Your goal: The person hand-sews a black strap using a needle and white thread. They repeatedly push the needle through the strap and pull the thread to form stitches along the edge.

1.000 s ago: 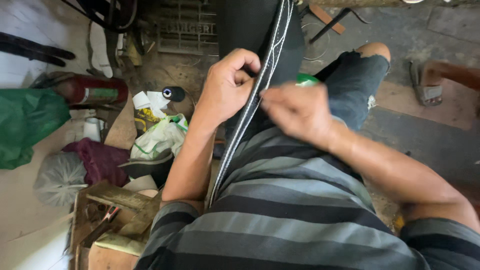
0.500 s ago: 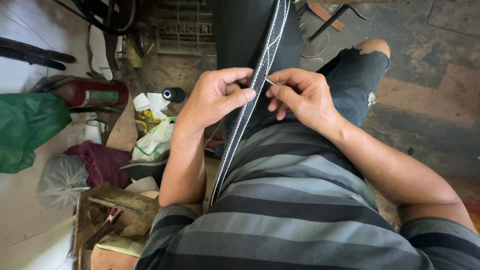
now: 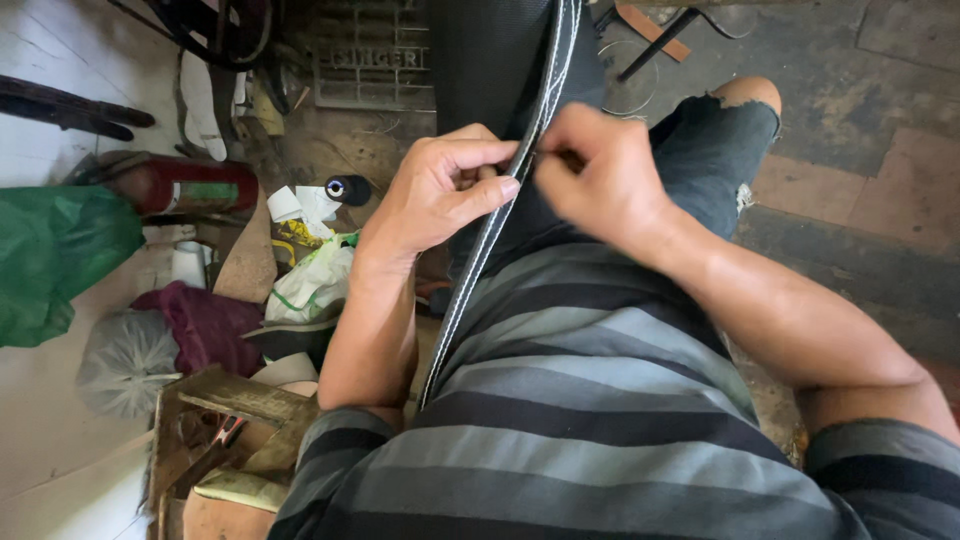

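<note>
gritty floor [image 3: 860,150], hands [image 3: 440,195] [image 3: 600,180] pinching stitched black fabric [image 3: 490,70]

floor [image 3: 850,120] carries red cylinder [image 3: 185,185], green bag [image 3: 55,255], white plastic bag [image 3: 315,280].

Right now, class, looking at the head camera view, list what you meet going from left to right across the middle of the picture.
Green plastic bag → red cylinder → black thread spool → left hand → stitched black strap edge → right hand → torn dark shorts over the knee → worn floor tiles.
</note>
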